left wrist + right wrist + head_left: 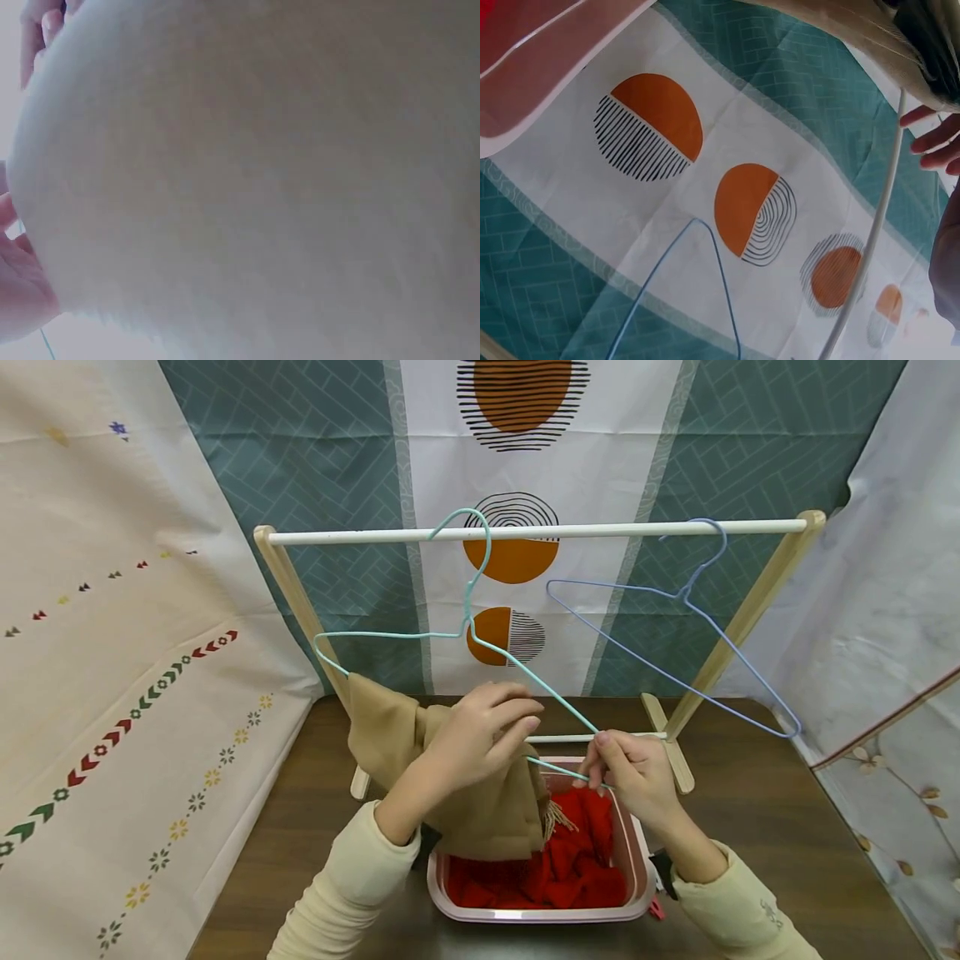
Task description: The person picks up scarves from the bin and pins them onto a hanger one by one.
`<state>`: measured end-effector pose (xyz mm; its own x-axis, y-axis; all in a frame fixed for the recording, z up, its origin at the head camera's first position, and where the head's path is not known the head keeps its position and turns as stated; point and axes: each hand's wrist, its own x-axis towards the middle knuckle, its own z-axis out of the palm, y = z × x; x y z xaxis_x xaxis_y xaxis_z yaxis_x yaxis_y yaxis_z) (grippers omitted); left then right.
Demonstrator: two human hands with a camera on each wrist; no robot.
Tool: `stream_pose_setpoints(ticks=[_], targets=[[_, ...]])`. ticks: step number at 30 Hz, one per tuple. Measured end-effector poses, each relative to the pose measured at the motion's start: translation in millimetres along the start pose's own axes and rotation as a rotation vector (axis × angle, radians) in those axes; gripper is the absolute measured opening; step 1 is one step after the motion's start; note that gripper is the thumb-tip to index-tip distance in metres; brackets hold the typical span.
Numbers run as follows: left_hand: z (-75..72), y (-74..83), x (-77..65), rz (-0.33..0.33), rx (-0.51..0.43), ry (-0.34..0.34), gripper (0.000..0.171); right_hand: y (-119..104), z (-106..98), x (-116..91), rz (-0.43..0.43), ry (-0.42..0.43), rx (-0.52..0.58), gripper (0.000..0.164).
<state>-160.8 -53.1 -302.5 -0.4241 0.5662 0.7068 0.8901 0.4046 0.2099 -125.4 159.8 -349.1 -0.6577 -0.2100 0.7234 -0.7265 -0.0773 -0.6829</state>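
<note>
A tan fringed scarf (480, 810) hangs over the bottom bar of a mint green hanger (534, 677), toward its left side. My right hand (637, 777) pinches the hanger's lower right corner between thumb and fingers. At the scarf, my left hand (483, 731) has loosely bent fingers with a gap between them and the thumb, and nothing shows in that gap. The hanger's hook overlaps the rack's white rod (360, 537); whether it bears on the rod I cannot tell. Blurred tan cloth (247, 180) fills most of the left wrist view.
A blue hanger (637, 647) hangs on the rod at the right. Beneath the scarf, a pink basin (641, 868) holds red cloth (592, 852). A small red object (656, 908) lies by the basin. The rack's wooden posts (750, 602) stand on the brown table (750, 827).
</note>
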Motion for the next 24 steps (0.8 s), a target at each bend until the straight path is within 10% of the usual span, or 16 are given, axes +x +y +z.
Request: stream_pose_setpoints(ticks=[16, 24], targets=[[-47.0, -30.6, -54.3, -0.019, 0.068, 0.346, 0.033, -3, -20, 5, -0.053, -0.015, 0.072, 0.032], [-71.1, -52.5, -81.7, -0.196, 0.202, 0.389, 0.031, 1, -26, 5, -0.107, -0.015, 0.123, 0.032]])
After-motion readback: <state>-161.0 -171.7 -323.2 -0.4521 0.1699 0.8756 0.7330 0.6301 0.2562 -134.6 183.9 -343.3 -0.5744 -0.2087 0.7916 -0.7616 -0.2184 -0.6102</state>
